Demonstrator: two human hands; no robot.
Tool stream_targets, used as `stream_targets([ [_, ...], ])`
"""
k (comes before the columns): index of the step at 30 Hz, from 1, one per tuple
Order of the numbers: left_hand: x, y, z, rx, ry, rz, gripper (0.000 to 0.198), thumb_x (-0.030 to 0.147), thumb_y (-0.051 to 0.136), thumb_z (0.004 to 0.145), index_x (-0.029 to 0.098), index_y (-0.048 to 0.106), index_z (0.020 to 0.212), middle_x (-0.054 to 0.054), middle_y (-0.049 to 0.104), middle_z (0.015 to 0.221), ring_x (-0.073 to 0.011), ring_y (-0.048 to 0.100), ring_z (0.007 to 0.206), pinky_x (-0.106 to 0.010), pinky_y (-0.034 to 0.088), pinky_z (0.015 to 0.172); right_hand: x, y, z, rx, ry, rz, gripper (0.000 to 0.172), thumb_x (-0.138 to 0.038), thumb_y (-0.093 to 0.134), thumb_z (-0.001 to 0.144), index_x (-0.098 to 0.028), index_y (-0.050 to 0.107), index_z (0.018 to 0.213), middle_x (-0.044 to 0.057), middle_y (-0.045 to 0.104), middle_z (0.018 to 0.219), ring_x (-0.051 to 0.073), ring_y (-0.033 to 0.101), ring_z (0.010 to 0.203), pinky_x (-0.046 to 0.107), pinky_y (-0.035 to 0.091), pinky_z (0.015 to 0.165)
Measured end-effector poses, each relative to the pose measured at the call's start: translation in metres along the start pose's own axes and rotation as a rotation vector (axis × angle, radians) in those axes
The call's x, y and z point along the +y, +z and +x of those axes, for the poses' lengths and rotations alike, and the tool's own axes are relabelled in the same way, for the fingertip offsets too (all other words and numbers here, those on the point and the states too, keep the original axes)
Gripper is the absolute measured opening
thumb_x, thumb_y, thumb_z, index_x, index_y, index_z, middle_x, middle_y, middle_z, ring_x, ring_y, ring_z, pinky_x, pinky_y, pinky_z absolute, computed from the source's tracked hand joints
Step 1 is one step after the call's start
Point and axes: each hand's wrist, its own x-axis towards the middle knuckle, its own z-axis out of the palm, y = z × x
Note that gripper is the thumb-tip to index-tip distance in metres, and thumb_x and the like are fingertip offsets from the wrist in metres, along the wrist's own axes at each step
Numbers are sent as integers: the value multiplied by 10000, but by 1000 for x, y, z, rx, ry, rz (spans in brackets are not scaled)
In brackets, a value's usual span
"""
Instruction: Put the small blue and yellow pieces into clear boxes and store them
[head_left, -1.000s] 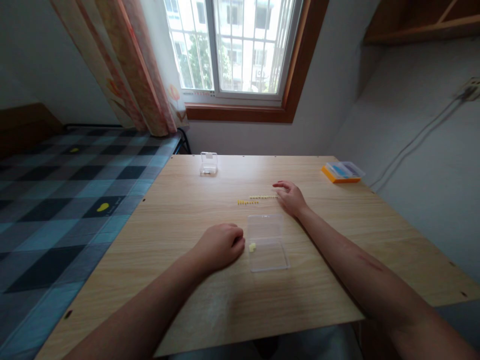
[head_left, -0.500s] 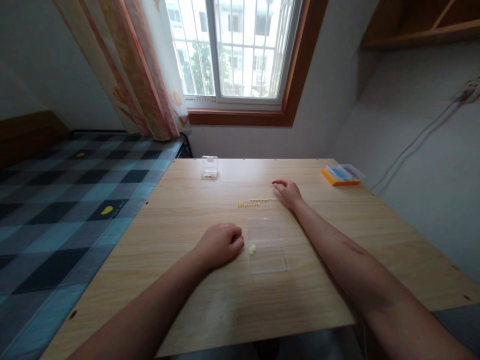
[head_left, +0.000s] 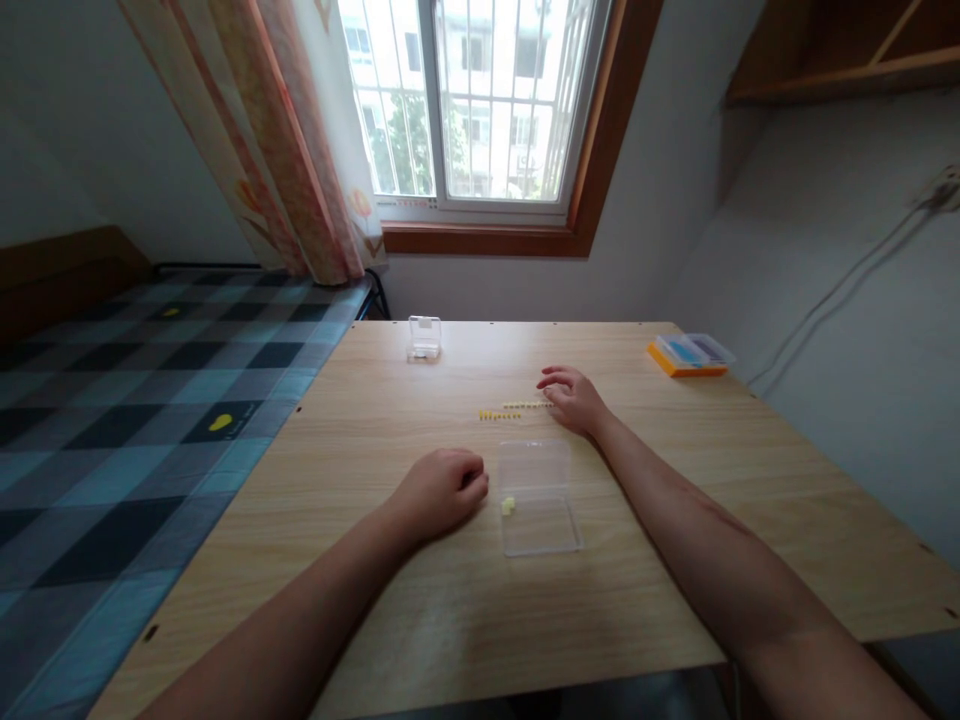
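My left hand [head_left: 448, 488] rests on the table in a curled fist, left of a clear plastic box; the inside of the fist is hidden. The clear box [head_left: 551, 538] lies opened flat, with a few pale yellow small pieces [head_left: 508, 506] at its left side. Beyond it run two short rows of tiny pieces: a deeper yellow row [head_left: 499, 415] and a paler row [head_left: 525, 405] just behind. Over the right end of the paler row is my right hand [head_left: 576, 398], palm down, its fingers bent and apart. Nothing shows between them.
A small clear case [head_left: 425, 350] with its lid up stands at the table's far left. An orange box with a clear lid [head_left: 691, 358] sits at the far right. The wooden table [head_left: 420, 620] borders a checkered bed [head_left: 150, 440] on the left and a wall on the right.
My right hand has shifted slightly left and nearer, and its fingers have spread from a closer pinch. My left fist stays in place. The view has tilted slightly.
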Motion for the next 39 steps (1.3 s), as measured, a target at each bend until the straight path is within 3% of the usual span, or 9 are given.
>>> stream_targets([
  [8, 0, -1, 1, 5, -1, -6, 314, 269, 493, 895, 203, 450, 590, 4, 535, 624, -147, 478, 615, -287, 315, 601, -8, 3, -4, -118, -124, -118, 202, -164, 604, 708, -223, 767, 812, 97, 692, 1227, 279, 598, 1201, 462, 397, 1115],
  [17, -1, 0, 1, -3, 0, 1, 311, 259, 494, 897, 200, 470, 593, 1, 549, 637, -147, 488, 624, -286, 327, 604, 2, -1, -1, -135, -114, -173, 248, -106, 551, 672, -213, 727, 810, 96, 698, 1199, 270, 608, 1195, 459, 419, 1093],
  [39, -1, 0, 0, 2, 11, -4, 314, 277, 486, 896, 201, 444, 594, -2, 544, 638, -145, 480, 618, -287, 307, 606, -5, 3, -3, -188, -188, -258, 97, -168, 615, 723, -208, 686, 777, 112, 708, 1164, 271, 618, 1160, 425, 430, 1062],
])
